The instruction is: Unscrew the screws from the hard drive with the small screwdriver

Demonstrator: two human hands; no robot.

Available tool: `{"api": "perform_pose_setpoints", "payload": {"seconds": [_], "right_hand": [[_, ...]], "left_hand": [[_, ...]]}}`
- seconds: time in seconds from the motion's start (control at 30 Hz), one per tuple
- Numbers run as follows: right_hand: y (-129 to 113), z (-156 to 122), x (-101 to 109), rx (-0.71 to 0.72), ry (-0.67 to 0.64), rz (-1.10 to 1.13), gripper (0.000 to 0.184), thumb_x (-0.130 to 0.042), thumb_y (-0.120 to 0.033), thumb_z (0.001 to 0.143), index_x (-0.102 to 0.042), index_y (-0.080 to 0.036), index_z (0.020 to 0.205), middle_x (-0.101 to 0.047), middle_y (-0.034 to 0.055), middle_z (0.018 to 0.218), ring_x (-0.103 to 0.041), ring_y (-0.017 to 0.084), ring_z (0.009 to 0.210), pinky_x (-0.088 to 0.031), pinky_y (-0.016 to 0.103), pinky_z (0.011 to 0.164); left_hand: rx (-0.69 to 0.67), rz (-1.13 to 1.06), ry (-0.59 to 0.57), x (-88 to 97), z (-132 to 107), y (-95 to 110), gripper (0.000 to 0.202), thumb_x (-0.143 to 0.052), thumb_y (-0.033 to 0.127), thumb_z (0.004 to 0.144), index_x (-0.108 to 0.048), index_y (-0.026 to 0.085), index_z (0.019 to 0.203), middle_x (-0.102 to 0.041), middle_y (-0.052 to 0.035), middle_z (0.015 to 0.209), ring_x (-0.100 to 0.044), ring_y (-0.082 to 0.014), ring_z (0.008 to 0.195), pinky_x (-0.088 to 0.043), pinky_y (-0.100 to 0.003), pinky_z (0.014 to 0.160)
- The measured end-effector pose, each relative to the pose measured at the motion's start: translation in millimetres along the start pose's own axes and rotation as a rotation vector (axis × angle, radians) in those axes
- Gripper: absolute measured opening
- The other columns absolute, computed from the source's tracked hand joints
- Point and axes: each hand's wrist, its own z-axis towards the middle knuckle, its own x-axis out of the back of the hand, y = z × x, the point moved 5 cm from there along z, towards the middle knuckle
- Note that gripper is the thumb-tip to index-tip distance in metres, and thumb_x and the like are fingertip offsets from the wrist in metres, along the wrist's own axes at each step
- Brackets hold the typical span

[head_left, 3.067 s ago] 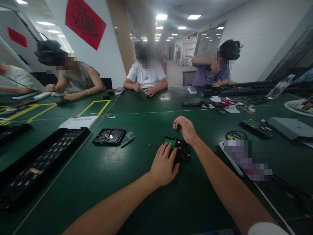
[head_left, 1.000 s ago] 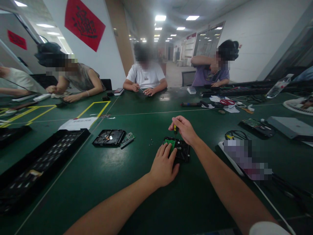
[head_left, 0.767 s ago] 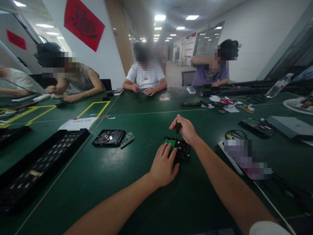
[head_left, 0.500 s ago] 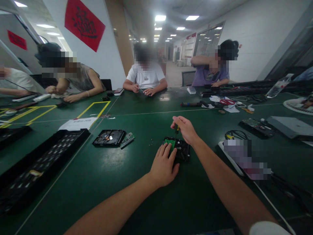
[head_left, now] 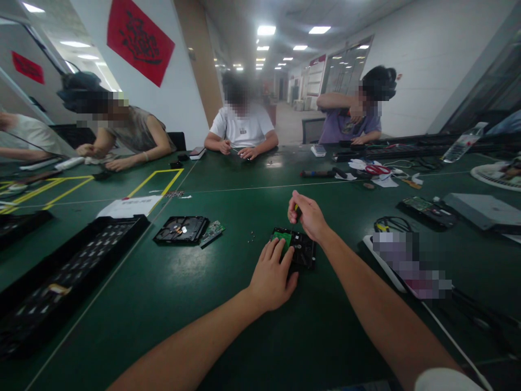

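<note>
A black hard drive with a green circuit board lies on the green table in front of me. My left hand rests on its near left corner, fingers pressed down on the board. My right hand is closed round a small screwdriver with a yellow and black handle, held upright above the drive's far edge. A few tiny screws lie on the table just left of the drive.
Another opened drive with a loose circuit board lies to the left. A long black tray runs along the left. A blurred flat object and cables lie right. Three people sit across the table working.
My right hand has kept shifting slightly over the drive with the screwdriver, its fingers turning the handle. My left hand and the drive have stayed put.
</note>
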Motion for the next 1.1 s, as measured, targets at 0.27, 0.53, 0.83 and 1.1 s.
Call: {"api": "perform_pose_setpoints", "payload": {"seconds": [0.27, 0.53, 0.83, 1.1], "right_hand": [[-0.3, 1.9, 4.1, 0.031, 0.005, -0.057, 0.033, -0.066, -0.052, 0.089, -0.071, -0.021, 0.08, -0.063, 0.0015, 0.072, -0.059, 0.016, 0.066, -0.047, 0.03, 0.064], [-2.0, -0.5, 0.5, 0.008, 0.045, -0.071, 0.032, -0.079, -0.05, 0.081, -0.065, -0.021, 0.081, -0.067, 0.0003, 0.076, -0.062, 0.016, 0.072, -0.05, 0.03, 0.073], [-2.9, 0.8, -1.5, 0.026, 0.002, -0.041, 0.028, -0.067, -0.049, 0.089, -0.066, -0.023, 0.079, -0.068, 0.0017, 0.074, -0.064, 0.019, 0.075, -0.052, 0.034, 0.079], [0.1, 1.6, -3.3, 0.013, -0.01, 0.001, 0.049, -0.059, -0.066, 0.091, -0.059, -0.023, 0.067, -0.053, -0.0012, 0.059, -0.06, 0.019, 0.064, -0.048, 0.034, 0.073]], "left_hand": [[0.0, 0.015, -0.005, 0.2, 0.0, 1.0, 0.065, -0.055, 0.042, 0.094, -0.043, 0.017, 0.153, -0.039, -0.0181, 0.161, -0.03, -0.0393, 0.152, -0.029, -0.062, 0.124], [0.004, 0.013, -0.001, -1.4, -0.2, 0.3, 0.066, -0.056, 0.042, 0.093, -0.043, 0.018, 0.153, -0.039, -0.0173, 0.161, -0.029, -0.0388, 0.153, -0.028, -0.063, 0.124], [0.001, 0.016, -0.005, 0.3, -0.3, 1.1, 0.065, -0.055, 0.042, 0.094, -0.044, 0.018, 0.153, -0.039, -0.0174, 0.161, -0.029, -0.0392, 0.153, -0.029, -0.063, 0.124], [-0.001, 0.005, -0.004, 1.9, 0.1, 1.4, 0.066, -0.055, 0.042, 0.094, -0.043, 0.017, 0.154, -0.04, -0.0176, 0.161, -0.03, -0.0388, 0.153, -0.029, -0.062, 0.124]]}}
